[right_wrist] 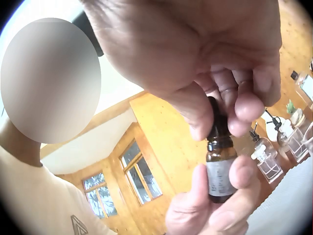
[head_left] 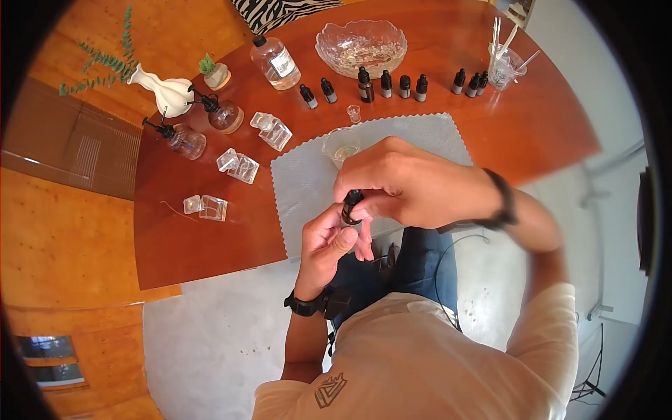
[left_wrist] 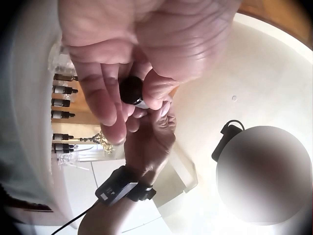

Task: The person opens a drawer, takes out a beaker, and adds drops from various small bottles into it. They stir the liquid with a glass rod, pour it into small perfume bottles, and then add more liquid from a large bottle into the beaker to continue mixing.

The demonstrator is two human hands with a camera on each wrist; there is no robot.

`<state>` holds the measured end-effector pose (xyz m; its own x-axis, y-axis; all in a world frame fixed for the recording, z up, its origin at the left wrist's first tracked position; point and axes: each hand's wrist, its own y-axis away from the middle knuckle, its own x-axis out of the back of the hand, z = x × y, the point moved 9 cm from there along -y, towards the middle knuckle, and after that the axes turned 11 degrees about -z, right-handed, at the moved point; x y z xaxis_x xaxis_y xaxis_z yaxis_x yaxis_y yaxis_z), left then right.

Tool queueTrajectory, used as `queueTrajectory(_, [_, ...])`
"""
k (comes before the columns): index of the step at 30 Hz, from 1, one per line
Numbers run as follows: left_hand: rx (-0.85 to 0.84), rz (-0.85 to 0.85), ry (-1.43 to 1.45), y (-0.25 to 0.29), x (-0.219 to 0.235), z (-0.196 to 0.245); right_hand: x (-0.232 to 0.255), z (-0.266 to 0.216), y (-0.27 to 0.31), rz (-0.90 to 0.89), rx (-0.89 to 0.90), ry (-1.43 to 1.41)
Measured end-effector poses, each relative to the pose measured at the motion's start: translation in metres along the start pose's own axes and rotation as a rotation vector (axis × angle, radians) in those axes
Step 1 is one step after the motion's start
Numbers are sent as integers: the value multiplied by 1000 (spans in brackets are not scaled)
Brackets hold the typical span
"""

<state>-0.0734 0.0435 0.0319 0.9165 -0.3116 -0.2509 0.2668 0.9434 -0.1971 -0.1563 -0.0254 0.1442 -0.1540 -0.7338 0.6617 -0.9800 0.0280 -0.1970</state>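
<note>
A small amber dropper bottle (right_wrist: 221, 176) with a grey label is held upright between both hands, over the front edge of the grey mat (head_left: 301, 189). My left hand (head_left: 327, 245) pinches the bottle's lower body between thumb and fingers. From above, my right hand (head_left: 406, 185) grips the black dropper cap (right_wrist: 218, 125) with thumb and fingertips. The cap sits at the bottle's neck in the right wrist view. In the left wrist view the bottle's dark round base (left_wrist: 131, 90) shows between the left fingers. Just beyond the right hand stands a clear cup (head_left: 341, 145), partly hidden by it.
Several dropper bottles (head_left: 366, 85) line the table behind the mat, near a tiny glass cup (head_left: 354, 113) and a glass bowl (head_left: 360, 49). Square glass bottles (head_left: 271, 131), spray bottles (head_left: 185, 142) and a white vase (head_left: 164, 91) stand left. A cup of sticks (head_left: 505, 68) is at right.
</note>
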Motion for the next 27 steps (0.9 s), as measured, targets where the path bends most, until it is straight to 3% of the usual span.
queueTrajectory(3, [17,42,-18,0,6,-4,12,-7,3,142,46,-10])
queueTrajectory(6, [12,13,14,-1,12,-9,1,20,0,1,-300,-15])
queueTrajectory(12, [34,-21,29,-3,18,-16,3,18,-2,73,-59,-170])
queueTrajectory(15, [37,-15,24,-3,23,-18,-4,30,-4,25,-247,-179])
queueTrajectory(18, [36,5,-21,-6,23,-18,-7,34,-6,19,-234,-168])
queueTrajectory(21, [59,9,-48,-5,26,-21,11,38,-2,134,-234,-240])
queueTrajectory(24, [62,60,-74,-1,31,-23,43,53,1,386,-76,-235])
queueTrajectory(25, [47,73,-73,0,33,-23,47,66,6,404,-230,-361])
queueTrajectory(27, [11,101,-69,1,36,-20,49,90,11,421,-293,-455])
